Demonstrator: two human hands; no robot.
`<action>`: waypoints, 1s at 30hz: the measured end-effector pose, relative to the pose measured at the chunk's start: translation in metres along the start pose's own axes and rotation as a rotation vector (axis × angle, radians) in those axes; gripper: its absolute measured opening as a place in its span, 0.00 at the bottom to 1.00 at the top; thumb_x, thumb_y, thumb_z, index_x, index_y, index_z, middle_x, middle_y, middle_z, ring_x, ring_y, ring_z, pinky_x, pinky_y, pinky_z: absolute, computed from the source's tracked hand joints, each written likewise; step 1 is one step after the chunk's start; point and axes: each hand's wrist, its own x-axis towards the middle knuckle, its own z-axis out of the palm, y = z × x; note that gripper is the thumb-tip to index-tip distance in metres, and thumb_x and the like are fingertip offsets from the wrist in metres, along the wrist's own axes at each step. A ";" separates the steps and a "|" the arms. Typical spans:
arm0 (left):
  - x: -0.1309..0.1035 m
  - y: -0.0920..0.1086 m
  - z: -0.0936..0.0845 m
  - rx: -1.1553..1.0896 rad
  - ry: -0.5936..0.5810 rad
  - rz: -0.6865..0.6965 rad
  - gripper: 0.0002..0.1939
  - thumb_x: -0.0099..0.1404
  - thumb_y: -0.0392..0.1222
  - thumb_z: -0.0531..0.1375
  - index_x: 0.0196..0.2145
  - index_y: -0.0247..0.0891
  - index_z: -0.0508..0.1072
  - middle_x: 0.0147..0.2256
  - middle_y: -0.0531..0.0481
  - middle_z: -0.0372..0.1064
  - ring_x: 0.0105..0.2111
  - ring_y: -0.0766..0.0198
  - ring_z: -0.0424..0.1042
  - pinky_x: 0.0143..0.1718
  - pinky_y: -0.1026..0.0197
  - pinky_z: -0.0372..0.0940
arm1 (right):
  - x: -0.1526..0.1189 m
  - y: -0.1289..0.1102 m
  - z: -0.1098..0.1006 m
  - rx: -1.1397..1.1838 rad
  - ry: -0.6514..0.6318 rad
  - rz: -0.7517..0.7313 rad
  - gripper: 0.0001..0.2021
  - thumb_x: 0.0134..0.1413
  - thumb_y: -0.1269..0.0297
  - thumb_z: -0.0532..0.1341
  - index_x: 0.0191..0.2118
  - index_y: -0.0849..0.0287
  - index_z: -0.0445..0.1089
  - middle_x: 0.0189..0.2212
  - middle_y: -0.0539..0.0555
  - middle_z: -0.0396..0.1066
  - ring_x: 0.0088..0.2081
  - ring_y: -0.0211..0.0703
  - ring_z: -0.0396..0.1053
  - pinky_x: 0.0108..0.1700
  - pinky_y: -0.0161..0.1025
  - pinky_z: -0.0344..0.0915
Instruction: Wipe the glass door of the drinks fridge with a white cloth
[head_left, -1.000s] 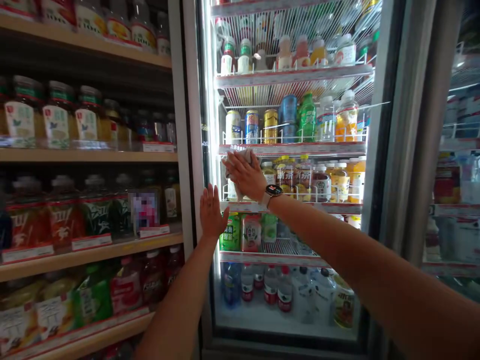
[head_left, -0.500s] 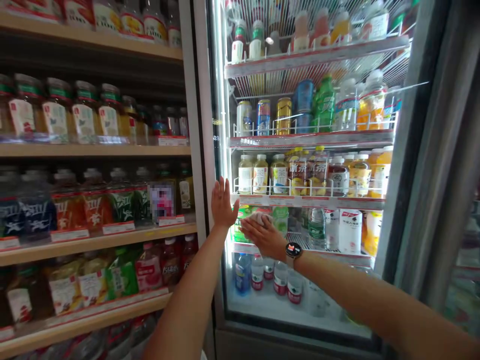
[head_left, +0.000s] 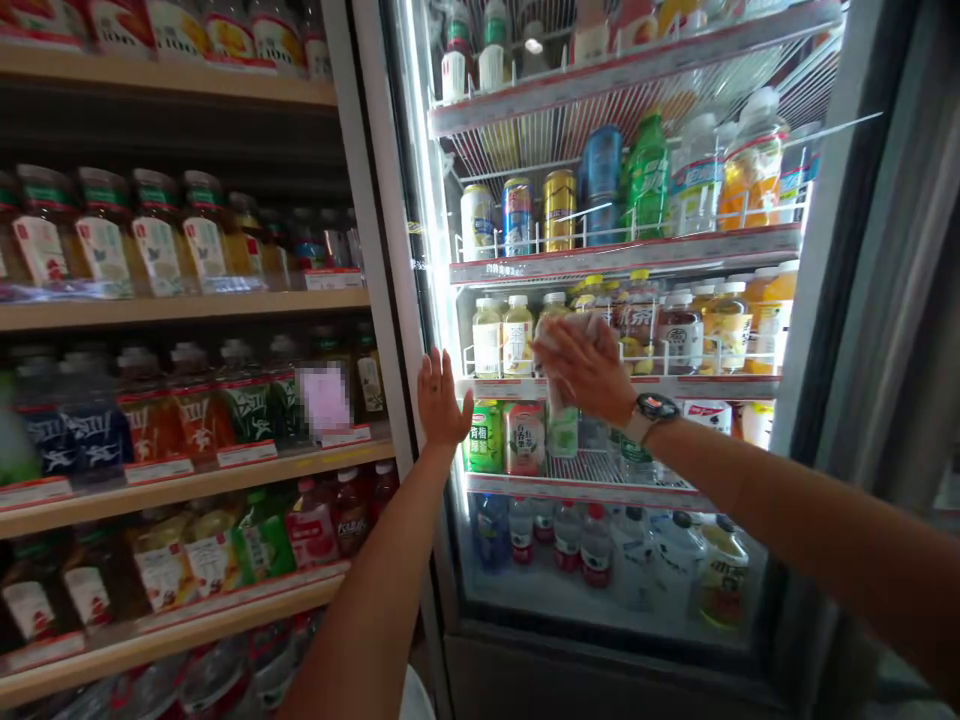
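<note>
My left hand [head_left: 444,400] lies flat with fingers upward on the left frame of a lit drinks fridge. My right hand [head_left: 592,378] presses a pale, crumpled cloth [head_left: 598,330] against the fridge's glass door [head_left: 525,612], level with the tea bottles on a middle shelf. Part of the cloth hangs below the palm, and motion blurs the fingers somewhat. A dark-faced watch [head_left: 658,406] is on my right wrist. Behind the glass, just left of the cloth, stands a pale tea bottle [head_left: 517,335]. A green drink carton [head_left: 484,437] is below my hands.
Wooden shelves [head_left: 300,305] packed with bottled drinks stand close on the left. Inside the fridge are several wire shelves of cans and bottles, such as a green bottle [head_left: 647,175]. A white rounded object [head_left: 416,695] shows at the bottom edge, partly behind my left arm.
My right hand has moved up and to the right across the glass with the cloth, uncovering the cartons below. My left hand stays on the frame. The view has shifted slightly.
</note>
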 end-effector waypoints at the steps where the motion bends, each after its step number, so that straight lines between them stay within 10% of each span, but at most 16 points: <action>1: 0.000 0.000 0.000 0.001 -0.004 -0.006 0.36 0.71 0.49 0.47 0.70 0.33 0.40 0.70 0.38 0.36 0.70 0.50 0.36 0.68 0.45 0.41 | 0.014 0.012 -0.007 -0.014 0.033 0.083 0.28 0.65 0.64 0.53 0.69 0.52 0.49 0.70 0.59 0.45 0.69 0.54 0.45 0.67 0.64 0.28; 6: 0.001 0.010 -0.002 -0.003 -0.013 -0.073 0.36 0.72 0.50 0.47 0.70 0.33 0.38 0.70 0.37 0.36 0.70 0.50 0.35 0.68 0.43 0.40 | 0.022 0.017 -0.013 -0.047 0.098 0.238 0.29 0.65 0.58 0.53 0.69 0.53 0.50 0.70 0.62 0.44 0.70 0.55 0.42 0.67 0.65 0.30; 17: 0.004 0.124 0.018 -0.091 -0.095 0.123 0.37 0.72 0.51 0.46 0.70 0.36 0.33 0.70 0.42 0.33 0.70 0.52 0.33 0.69 0.44 0.39 | -0.112 -0.074 0.029 0.010 -0.040 0.049 0.27 0.62 0.60 0.55 0.65 0.57 0.59 0.65 0.61 0.58 0.70 0.54 0.43 0.67 0.62 0.28; 25: -0.004 0.130 0.031 -0.059 -0.132 0.134 0.39 0.71 0.52 0.48 0.70 0.37 0.33 0.70 0.42 0.36 0.70 0.50 0.33 0.68 0.42 0.38 | -0.188 -0.099 0.030 0.056 -0.114 -0.007 0.24 0.64 0.64 0.53 0.64 0.53 0.61 0.64 0.54 0.61 0.71 0.45 0.38 0.69 0.57 0.23; 30: -0.004 0.133 0.030 -0.056 -0.125 0.118 0.39 0.71 0.53 0.48 0.70 0.37 0.34 0.70 0.42 0.36 0.70 0.50 0.33 0.69 0.43 0.37 | -0.181 -0.070 0.016 0.073 -0.107 0.006 0.26 0.62 0.70 0.53 0.65 0.46 0.59 0.63 0.50 0.62 0.68 0.46 0.50 0.69 0.53 0.24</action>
